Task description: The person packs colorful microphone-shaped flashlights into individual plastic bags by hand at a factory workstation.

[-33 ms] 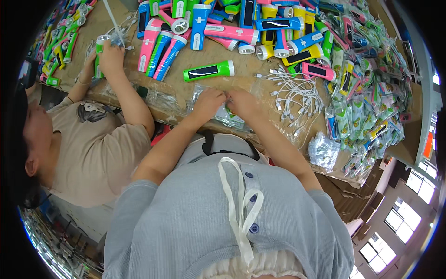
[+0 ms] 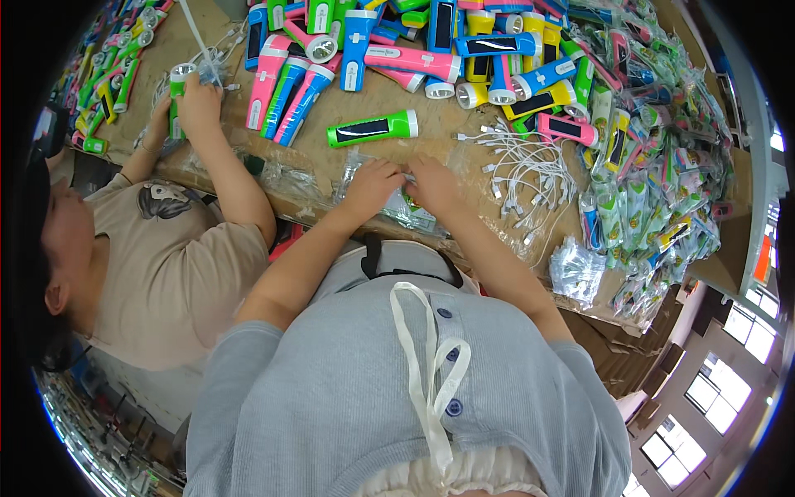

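Fingers of the left hand and right hand shift only slightly since the earlier frame; all else lies much as it did, so the work over the clear bag seems little further on. Both sets of fingers curl inward, tips close together above the bag at the table's near edge; whether they pinch its plastic, I cannot tell. Just beyond them, the green torch lies unheld, left of the cables.

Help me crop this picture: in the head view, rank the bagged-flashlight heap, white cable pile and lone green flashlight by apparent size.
Largest to smallest:
bagged-flashlight heap
white cable pile
lone green flashlight
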`<control>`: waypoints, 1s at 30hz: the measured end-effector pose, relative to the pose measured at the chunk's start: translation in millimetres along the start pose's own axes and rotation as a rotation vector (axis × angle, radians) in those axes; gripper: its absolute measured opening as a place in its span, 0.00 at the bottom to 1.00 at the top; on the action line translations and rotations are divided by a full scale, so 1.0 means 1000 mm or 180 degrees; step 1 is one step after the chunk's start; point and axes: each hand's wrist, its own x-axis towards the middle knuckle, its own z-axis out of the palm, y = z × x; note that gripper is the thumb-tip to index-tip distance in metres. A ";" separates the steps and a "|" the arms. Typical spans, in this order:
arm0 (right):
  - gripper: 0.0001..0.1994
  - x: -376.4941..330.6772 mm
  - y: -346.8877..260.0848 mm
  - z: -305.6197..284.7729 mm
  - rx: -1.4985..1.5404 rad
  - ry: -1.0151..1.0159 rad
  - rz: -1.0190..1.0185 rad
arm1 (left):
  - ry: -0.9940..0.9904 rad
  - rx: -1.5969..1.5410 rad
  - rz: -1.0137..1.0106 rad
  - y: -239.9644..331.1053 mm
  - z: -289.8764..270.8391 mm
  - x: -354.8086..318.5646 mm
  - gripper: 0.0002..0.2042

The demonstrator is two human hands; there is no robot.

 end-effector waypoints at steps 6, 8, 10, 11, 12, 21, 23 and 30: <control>0.18 -0.003 -0.001 0.007 0.0106 0.0391 0.0570 | -0.0322 0.0551 0.0040 0.022 -0.033 0.004 0.04; 0.19 0.002 0.000 0.004 0.0055 0.0278 0.0854 | -0.0591 0.0623 0.0148 0.030 -0.046 -0.015 0.04; 0.20 0.004 0.006 0.005 0.0033 0.0131 0.1152 | -0.1055 0.0369 0.0224 0.036 -0.060 -0.054 0.04; 0.20 0.005 0.018 0.006 0.0179 0.0115 0.1035 | -0.1082 0.0365 0.0246 0.038 -0.060 -0.065 0.04; 0.21 0.007 0.025 0.005 0.0320 0.0099 0.0914 | -0.0991 0.0066 -0.0173 0.039 -0.059 -0.074 0.03; 0.18 0.001 -0.001 -0.004 0.0359 -0.0453 0.1139 | -0.0476 -0.1589 -0.3272 0.033 0.015 0.001 0.12; 0.18 -0.003 0.000 0.004 0.0384 -0.0317 0.1150 | -0.0407 -0.1259 -0.2994 0.030 0.022 -0.004 0.12; 0.28 0.010 0.001 0.019 0.0193 -0.0222 0.1803 | -0.1040 -0.2068 -0.3179 0.064 -0.071 -0.093 0.12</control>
